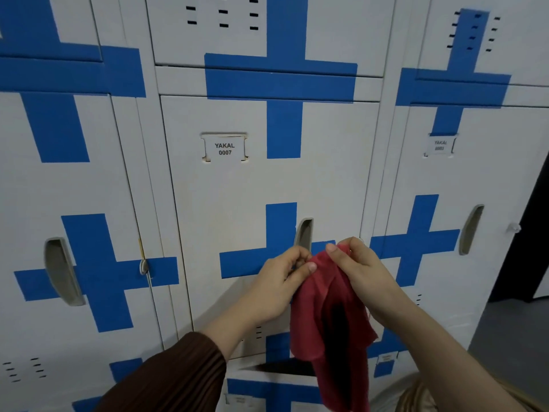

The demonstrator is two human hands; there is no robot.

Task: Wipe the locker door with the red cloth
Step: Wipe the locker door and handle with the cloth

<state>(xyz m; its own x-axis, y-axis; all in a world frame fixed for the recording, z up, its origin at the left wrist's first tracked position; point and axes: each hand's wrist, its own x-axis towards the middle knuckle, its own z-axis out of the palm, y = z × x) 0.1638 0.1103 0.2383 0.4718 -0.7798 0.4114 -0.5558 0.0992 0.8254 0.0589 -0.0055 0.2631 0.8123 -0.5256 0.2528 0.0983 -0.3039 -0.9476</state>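
Observation:
A white locker door (237, 185) with blue tape crosses and a label reading YAKAL 0007 fills the middle of the head view. In front of its lower part, near the recessed handle (304, 233), I hold a red cloth (329, 322) by its top edge. My left hand (282, 281) pinches the cloth's left corner and my right hand (356, 269) pinches the right corner. The cloth hangs down loosely in folds, off the door's surface.
More white lockers with blue crosses stand to the left (74, 203) and right (445, 188), each with a recessed handle. A lower locker door (267, 379) below my hands stands slightly ajar. A dark opening (531, 233) and grey floor lie at the far right.

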